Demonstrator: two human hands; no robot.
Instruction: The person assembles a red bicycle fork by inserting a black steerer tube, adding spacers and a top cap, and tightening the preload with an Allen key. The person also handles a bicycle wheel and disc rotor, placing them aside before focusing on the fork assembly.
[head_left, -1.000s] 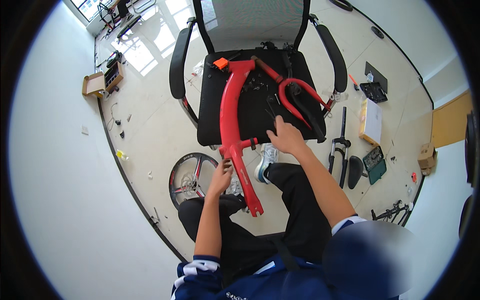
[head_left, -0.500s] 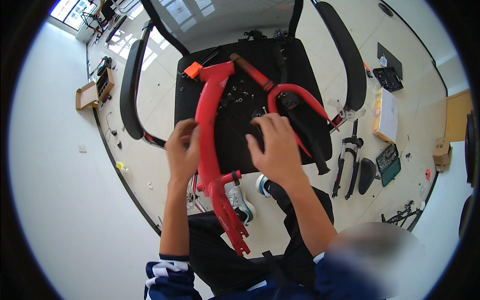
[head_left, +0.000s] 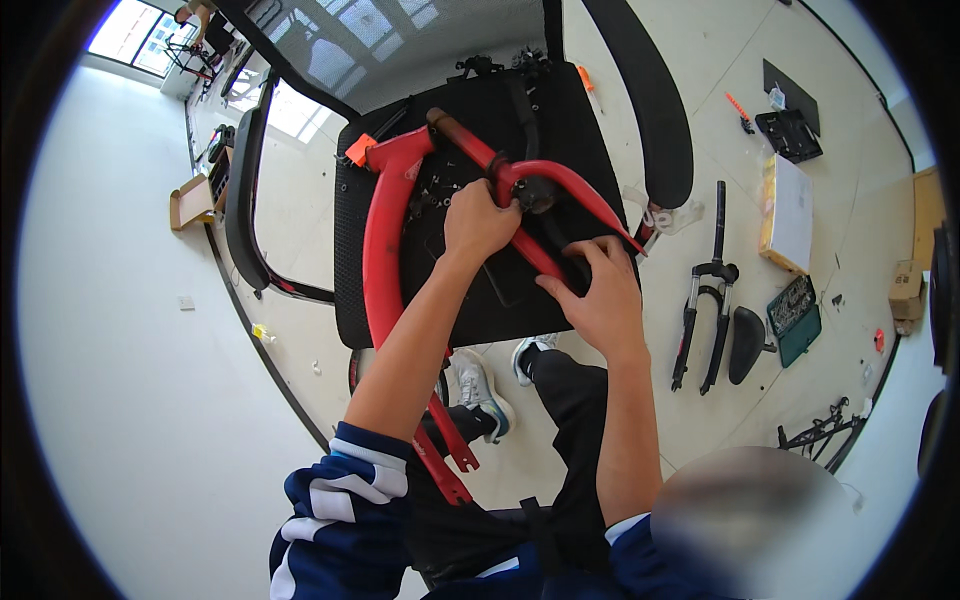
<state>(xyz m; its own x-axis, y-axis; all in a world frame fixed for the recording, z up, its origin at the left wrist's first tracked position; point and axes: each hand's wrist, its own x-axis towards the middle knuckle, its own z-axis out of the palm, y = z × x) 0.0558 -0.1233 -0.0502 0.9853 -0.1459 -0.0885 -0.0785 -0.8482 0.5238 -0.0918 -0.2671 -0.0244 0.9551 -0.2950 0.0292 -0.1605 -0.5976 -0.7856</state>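
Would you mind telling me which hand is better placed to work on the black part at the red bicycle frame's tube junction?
Probably the left hand: it grips the red bicycle frame beside that black part. The right hand lies lower.

This looks like a bare room used as a makeshift bicycle workshop. A red bike frame (head_left: 385,250) lies across a black office chair (head_left: 470,190), while a suspension fork (head_left: 702,305), a black saddle (head_left: 745,343), an open green tool case (head_left: 797,317) and cardboard boxes (head_left: 908,290) sit scattered on the pale floor (head_left: 690,80) beside plain white walls (head_left: 120,330).
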